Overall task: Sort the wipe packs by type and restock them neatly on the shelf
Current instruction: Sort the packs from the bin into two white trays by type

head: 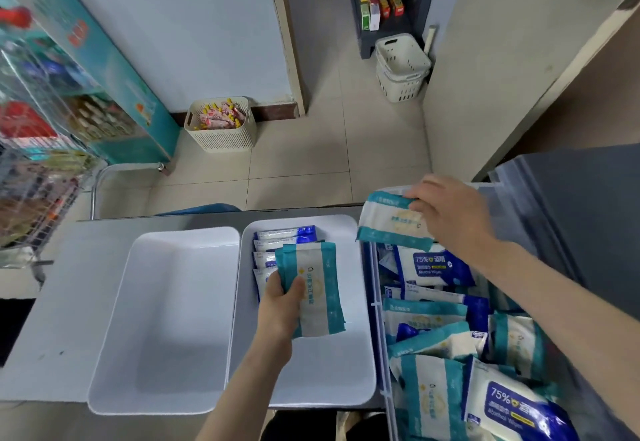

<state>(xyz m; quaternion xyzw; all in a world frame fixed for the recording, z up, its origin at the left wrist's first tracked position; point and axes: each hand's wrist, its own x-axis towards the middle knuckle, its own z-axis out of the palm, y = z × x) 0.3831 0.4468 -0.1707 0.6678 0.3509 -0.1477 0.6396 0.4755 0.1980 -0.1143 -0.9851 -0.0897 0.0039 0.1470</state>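
fingers of the left hand [281, 303] curl round a small stack of teal packs [320, 288] over the white tray [363, 354], where blue packs [292, 234] lie at the far end. right hand [450, 213] pinches one teal pack [389, 224] above the clear bin [378, 329] of mixed packs.

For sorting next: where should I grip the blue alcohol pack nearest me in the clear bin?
Likely pinch the white left end from above. The blue pack lies label up on top of teal packs, so that end is uncovered; its other end leaves the picture.
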